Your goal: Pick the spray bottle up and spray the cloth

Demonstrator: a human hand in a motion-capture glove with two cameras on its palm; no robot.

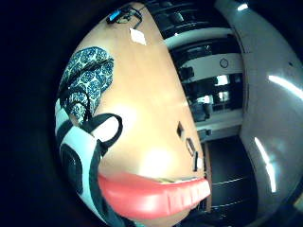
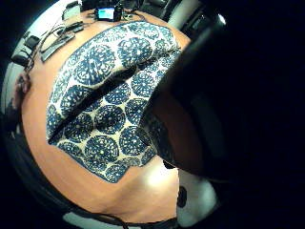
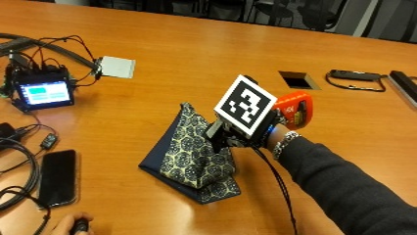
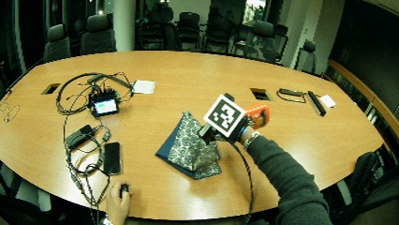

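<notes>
Holding the spray bottle (image 3: 294,111) in my curled right hand (image 3: 251,131), I risk misting the far table (image 3: 196,54) beyond the cloth (image 3: 196,152).

Right hand (image 3: 244,134): fingers hidden behind glove rig; grip not discernible.
Spray bottle (image 3: 294,110): only orange top visible; body concealed.
Cloth (image 3: 196,149): near edge partly covered by hand.

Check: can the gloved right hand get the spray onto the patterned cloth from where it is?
Probably yes. The right hand holds the spray bottle just beside the cloth, and nothing stands between them. I can't see which way the nozzle points.
</notes>
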